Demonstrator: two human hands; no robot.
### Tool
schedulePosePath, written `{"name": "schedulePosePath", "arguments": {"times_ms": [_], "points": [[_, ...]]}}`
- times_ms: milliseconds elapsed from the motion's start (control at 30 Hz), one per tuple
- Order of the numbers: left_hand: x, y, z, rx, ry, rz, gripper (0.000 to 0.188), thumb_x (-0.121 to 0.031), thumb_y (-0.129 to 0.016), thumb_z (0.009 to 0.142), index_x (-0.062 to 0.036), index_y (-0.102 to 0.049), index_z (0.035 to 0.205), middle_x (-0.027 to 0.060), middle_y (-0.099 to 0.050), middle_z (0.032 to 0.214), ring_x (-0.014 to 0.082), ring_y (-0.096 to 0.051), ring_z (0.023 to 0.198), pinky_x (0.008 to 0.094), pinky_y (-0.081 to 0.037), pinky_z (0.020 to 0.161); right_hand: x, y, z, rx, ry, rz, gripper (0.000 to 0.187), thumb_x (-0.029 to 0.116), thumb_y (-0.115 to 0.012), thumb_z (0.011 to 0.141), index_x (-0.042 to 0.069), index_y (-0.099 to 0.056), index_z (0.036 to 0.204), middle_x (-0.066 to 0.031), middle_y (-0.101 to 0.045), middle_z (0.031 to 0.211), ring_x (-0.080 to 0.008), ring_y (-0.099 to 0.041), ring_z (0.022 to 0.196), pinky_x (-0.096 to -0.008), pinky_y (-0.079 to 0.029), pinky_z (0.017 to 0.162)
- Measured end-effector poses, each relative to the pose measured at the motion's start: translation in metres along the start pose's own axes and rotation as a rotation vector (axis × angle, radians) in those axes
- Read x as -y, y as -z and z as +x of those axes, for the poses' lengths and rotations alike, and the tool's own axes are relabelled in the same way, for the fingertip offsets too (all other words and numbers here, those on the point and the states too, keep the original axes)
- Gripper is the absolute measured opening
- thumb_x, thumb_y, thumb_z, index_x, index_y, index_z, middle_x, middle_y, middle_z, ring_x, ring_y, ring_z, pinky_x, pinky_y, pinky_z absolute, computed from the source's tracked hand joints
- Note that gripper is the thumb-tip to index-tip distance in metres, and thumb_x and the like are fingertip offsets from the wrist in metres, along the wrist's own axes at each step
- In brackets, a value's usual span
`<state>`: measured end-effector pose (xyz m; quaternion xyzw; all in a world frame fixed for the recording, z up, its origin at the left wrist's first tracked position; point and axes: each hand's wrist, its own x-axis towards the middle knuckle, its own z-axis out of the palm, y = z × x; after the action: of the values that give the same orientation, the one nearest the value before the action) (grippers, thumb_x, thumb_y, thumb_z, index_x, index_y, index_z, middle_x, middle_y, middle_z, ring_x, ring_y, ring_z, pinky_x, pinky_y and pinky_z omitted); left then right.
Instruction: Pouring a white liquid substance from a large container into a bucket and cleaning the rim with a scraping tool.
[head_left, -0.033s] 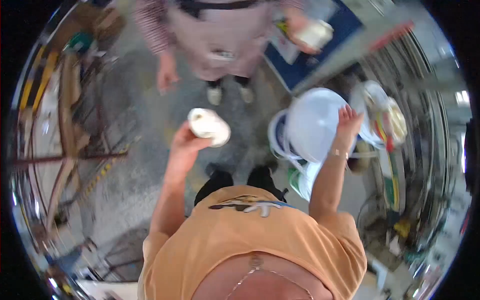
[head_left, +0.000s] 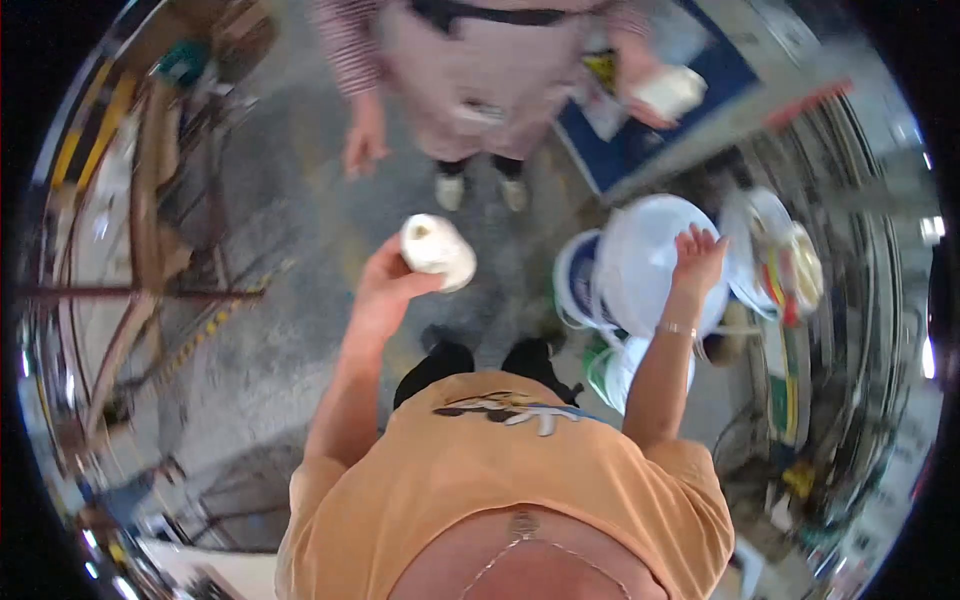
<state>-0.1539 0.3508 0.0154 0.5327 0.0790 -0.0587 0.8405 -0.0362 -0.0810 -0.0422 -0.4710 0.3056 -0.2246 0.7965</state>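
My left hand (head_left: pixel 388 283) grips a white roll (head_left: pixel 438 252) from its left side, thumb and fingers wrapped round it. The roll is held up over the floor in front of me, and a small dark hole shows in its end. My right hand (head_left: pixel 699 262) is raised, palm up with fingers apart, and holds nothing. In the picture it overlaps the right side of a large white bucket (head_left: pixel 640 240); whether it touches the bucket I cannot tell. A person in a pink apron (head_left: pixel 485 85) faces me, with a similar white roll (head_left: pixel 672 93) in one hand.
Right of the big bucket are a clear bag of pale things (head_left: pixel 800 270) and stacked long metal profiles (head_left: pixel 860 300). A blue and white bucket (head_left: pixel 578 280) and a green-edged one (head_left: pixel 600 365) stand nearer. A blue-topped table (head_left: pixel 735 75) is at far right; racks (head_left: pixel 145 230) line the left.
The whole view has shifted, so the person, the table and the buckets sit further right and some lower. The white roll stays in my left hand; my right hand remains raised with fingers apart.
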Motion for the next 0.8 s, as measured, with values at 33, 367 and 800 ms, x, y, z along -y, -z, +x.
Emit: {"name": "schedulePosePath", "arguments": {"times_ms": [33, 367, 800], "points": [[-0.011, 0.015, -0.003, 0.02, -0.001, -0.005, 0.057, 0.003, -0.072, 0.071, -0.002, -0.055, 0.124, 0.0044, -0.063, 0.114, 0.016, -0.06, 0.105, 0.0332, -0.048, 0.092, -0.026, -0.012, -0.03, 0.163, -0.054, -0.054, 0.05, 0.046, -0.041, 0.098, -0.002, -0.046, 0.11, -0.0183, -0.059, 0.103, -0.0222, -0.058, 0.069, -0.0363, -0.053, 0.066], [-0.069, 0.198, -0.026, -0.347, -0.162, 0.056, 0.063, 0.001, -0.078, 0.069, 0.0, -0.05, 0.127, 0.0054, -0.061, 0.113, 0.0148, -0.058, 0.106, 0.0311, -0.048, 0.092, -0.242, -0.214, -0.261, 1.01, -0.629, -0.813, 0.039, 0.038, -0.06, 0.091, 0.0, -0.055, 0.098, -0.0109, -0.062, 0.086, -0.0181, -0.064, 0.062, -0.0298, -0.054, 0.055], [-0.183, 0.423, 0.076, -0.753, -0.248, 0.044, 0.06, -0.004, -0.076, 0.071, -0.0027, -0.052, 0.126, 0.0054, -0.06, 0.116, 0.0162, -0.057, 0.107, 0.0315, -0.046, 0.093, -0.44, -0.56, -0.317, 1.31, -0.629, -1.03, 0.033, 0.034, -0.06, 0.091, 0.001, -0.056, 0.095, -0.0098, -0.062, 0.085, -0.0168, -0.063, 0.064, -0.03, -0.054, 0.052]]}}
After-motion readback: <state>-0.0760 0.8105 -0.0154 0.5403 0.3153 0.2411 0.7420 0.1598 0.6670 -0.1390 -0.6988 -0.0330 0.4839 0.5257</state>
